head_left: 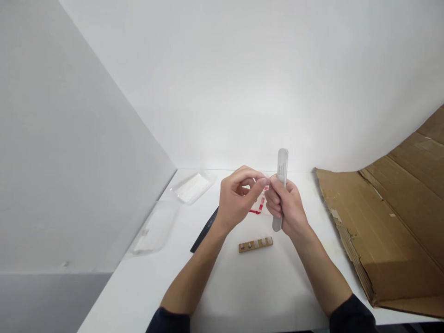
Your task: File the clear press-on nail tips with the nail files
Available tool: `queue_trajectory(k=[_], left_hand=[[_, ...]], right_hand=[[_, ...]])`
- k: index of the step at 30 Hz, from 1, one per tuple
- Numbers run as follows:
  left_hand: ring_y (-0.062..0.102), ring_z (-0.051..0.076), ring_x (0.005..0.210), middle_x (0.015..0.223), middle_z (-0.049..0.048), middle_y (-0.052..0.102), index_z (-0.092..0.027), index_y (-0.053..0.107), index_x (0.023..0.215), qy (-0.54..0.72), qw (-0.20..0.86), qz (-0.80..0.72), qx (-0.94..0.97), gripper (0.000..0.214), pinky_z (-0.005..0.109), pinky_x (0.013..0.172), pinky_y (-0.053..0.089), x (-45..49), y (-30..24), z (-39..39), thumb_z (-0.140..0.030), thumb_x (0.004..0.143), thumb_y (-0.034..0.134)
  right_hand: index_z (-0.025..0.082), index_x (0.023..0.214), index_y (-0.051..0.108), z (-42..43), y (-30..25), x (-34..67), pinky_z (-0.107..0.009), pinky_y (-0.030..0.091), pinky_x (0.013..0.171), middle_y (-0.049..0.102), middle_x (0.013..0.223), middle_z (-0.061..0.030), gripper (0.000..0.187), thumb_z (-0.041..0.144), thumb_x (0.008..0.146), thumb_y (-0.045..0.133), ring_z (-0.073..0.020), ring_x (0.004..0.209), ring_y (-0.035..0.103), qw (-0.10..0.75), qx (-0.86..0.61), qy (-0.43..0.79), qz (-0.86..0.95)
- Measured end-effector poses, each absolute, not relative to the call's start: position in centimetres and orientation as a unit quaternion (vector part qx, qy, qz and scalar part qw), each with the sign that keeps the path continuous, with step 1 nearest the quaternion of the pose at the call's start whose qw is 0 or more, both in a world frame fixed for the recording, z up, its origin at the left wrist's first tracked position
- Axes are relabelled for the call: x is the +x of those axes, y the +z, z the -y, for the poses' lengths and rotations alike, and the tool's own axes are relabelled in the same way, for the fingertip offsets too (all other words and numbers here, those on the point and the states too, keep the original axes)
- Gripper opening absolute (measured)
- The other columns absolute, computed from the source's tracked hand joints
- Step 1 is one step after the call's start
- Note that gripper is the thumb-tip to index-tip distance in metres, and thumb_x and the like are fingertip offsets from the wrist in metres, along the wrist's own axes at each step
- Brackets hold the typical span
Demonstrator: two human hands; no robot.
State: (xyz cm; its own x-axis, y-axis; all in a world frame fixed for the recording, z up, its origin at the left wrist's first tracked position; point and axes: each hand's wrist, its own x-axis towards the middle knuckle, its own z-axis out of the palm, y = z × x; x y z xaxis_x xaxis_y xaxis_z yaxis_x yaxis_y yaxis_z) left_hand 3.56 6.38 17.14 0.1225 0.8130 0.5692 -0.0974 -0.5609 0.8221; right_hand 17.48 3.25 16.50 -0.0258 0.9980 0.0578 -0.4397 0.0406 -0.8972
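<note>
My right hand [286, 206] is wrapped round a long, flat grey strip [282, 172] held upright above the white table [263, 286]. My left hand [239, 196] is beside it, with thumb and forefinger pinched at the strip's left edge on something too small to make out. Below the hands a short brown strip [255, 244] with several small round pieces on it lies flat. A red and white packet [258, 206] is partly hidden behind the hands.
A black flat bar [204, 230] lies left of my left wrist. Two clear plastic trays [192, 187] [154, 231] sit along the left wall. A large flattened cardboard sheet [391, 222] leans at the right.
</note>
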Motion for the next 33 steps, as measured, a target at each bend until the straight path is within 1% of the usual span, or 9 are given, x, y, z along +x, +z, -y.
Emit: queue_trajectory(k=[2,4,7,12,17,20,24,28,33], left_hand=[[0.046,0.003,0.043,0.076,0.0016,0.067,-0.017,0.073,0.08,0.603,0.407,-0.279,0.627,0.026,0.017,0.033,0.032,3.3,17.3,-6.6,-0.039,0.093,0.078],[0.037,0.002,0.037,0.062,-0.0027,0.06,-0.018,0.072,0.079,0.593,0.442,-0.281,0.611,0.03,0.018,0.031,0.026,3.0,17.5,-6.7,-0.043,0.092,0.079],[0.027,0.003,0.032,0.046,-0.0092,0.042,-0.019,0.071,0.08,0.575,0.492,-0.27,0.596,0.031,0.018,0.029,0.019,2.6,17.4,-6.9,-0.047,0.091,0.08],[0.024,0.003,0.033,0.044,-0.0106,0.035,-0.019,0.071,0.081,0.566,0.51,-0.287,0.58,0.032,0.019,0.03,0.017,2.4,17.1,-6.9,-0.048,0.089,0.082],[0.023,0.003,0.033,0.044,-0.0107,0.034,-0.019,0.07,0.079,0.556,0.52,-0.277,0.586,0.035,0.019,0.031,0.016,2.4,17.2,-6.9,-0.05,0.088,0.083],[0.023,0.002,0.033,0.048,-0.0095,0.041,-0.019,0.072,0.081,0.571,0.508,-0.279,0.582,0.033,0.02,0.03,0.017,2.6,17.3,-6.9,-0.049,0.089,0.083],[0.036,0.003,0.04,0.068,-0.0022,0.059,-0.019,0.075,0.081,0.615,0.413,-0.284,0.609,0.029,0.021,0.032,0.025,3.0,17.3,-6.5,-0.044,0.092,0.081],[0.045,0.005,0.051,0.079,0.0016,0.064,-0.02,0.078,0.084,0.643,0.336,-0.301,0.618,0.023,0.02,0.036,0.032,3.4,17.0,-6.1,-0.041,0.094,0.08],[0.047,0.007,0.055,0.081,0.0025,0.065,-0.02,0.078,0.086,0.646,0.318,-0.309,0.621,0.023,0.019,0.038,0.035,3.4,16.6,-6.1,-0.041,0.095,0.079]], right_hand=[[0.023,0.107,0.063,-2.9,16.4,17.5,-0.019,0.024,0.036,0.042,0.062,0.0098,0.041,0.064,0.1,0.063,-0.0068,0.044,0.027,0.599,-0.367,0.549,0.453],[0.029,0.135,0.054,-2.4,16.1,17.7,-0.021,0.035,0.044,0.047,0.071,0.0073,0.039,0.058,0.109,0.049,-0.0101,0.05,0.037,0.604,-0.385,0.449,0.534],[0.036,0.152,0.043,-2.0,15.7,18.1,-0.029,0.051,0.061,0.058,0.085,0.0027,0.039,0.04,0.114,0.043,-0.0146,0.064,0.051,0.567,-0.401,0.275,0.665],[0.035,0.15,0.05,-2.3,15.4,18.4,-0.037,0.06,0.076,0.072,0.115,-0.0047,0.039,0.027,0.113,0.041,-0.0172,0.077,0.065,0.554,-0.437,0.124,0.698],[0.035,0.15,0.054,-2.5,15.4,18.1,-0.036,0.062,0.08,0.074,0.111,-0.0042,0.041,0.024,0.112,0.044,-0.0189,0.088,0.071,0.556,-0.416,0.101,0.713],[0.035,0.15,0.052,-2.4,15.5,17.9,-0.037,0.062,0.082,0.074,0.118,-0.0047,0.041,0.022,0.112,0.044,-0.0186,0.091,0.071,0.578,-0.43,0.095,0.687],[0.035,0.149,0.052,-2.1,15.6,17.6,-0.034,0.06,0.071,0.075,0.111,-0.0029,0.04,0.023,0.111,0.044,-0.0156,0.074,0.066,0.581,-0.424,0.128,0.682],[0.034,0.149,0.053,-2.0,15.6,17.3,-0.031,0.054,0.059,0.072,0.099,-0.0011,0.038,0.028,0.112,0.045,-0.0126,0.058,0.052,0.592,-0.44,0.146,0.659],[0.034,0.147,0.055,-2.0,15.6,17.1,-0.032,0.053,0.057,0.071,0.099,-0.0028,0.037,0.031,0.113,0.043,-0.0154,0.063,0.059,0.583,-0.443,0.14,0.666]])
